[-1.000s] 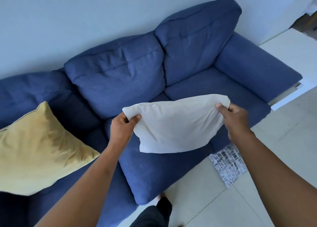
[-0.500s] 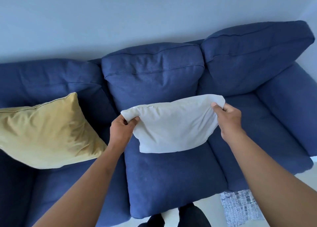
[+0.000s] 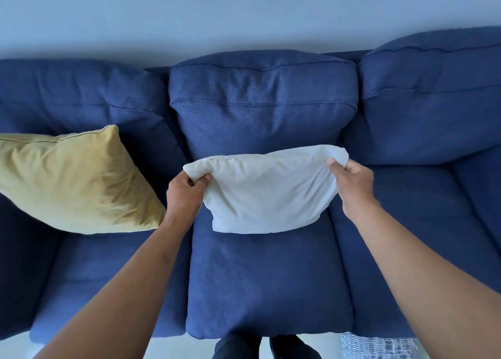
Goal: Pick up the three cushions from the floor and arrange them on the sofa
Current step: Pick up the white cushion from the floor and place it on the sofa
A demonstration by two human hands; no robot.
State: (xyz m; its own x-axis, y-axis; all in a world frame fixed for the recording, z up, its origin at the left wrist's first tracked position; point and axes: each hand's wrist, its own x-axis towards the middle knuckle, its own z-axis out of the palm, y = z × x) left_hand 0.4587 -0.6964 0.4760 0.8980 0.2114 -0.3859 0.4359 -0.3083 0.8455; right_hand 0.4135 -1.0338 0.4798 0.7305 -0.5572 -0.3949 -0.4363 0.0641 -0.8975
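Note:
A white cushion [image 3: 267, 193] hangs over the middle seat of the blue sofa [image 3: 265, 277], just in front of the middle back cushion. My left hand [image 3: 184, 193] pinches its top left corner and my right hand [image 3: 352, 185] grips its top right corner. A yellow cushion [image 3: 78, 179] leans on the sofa's left seat against the backrest. A black-and-white patterned cushion [image 3: 376, 348] lies on the floor at the sofa's front right, mostly cut off by the frame's edge.
A pale wall [image 3: 244, 14] runs behind the sofa. My dark-clad legs [image 3: 265, 348] stand at the front edge of the middle seat. Light floor shows at the bottom left.
The view has swung left and squared up to the sofa's middle seat. The white cushion, still held at both top corners, now hangs centred over that seat, closer to the backrest.

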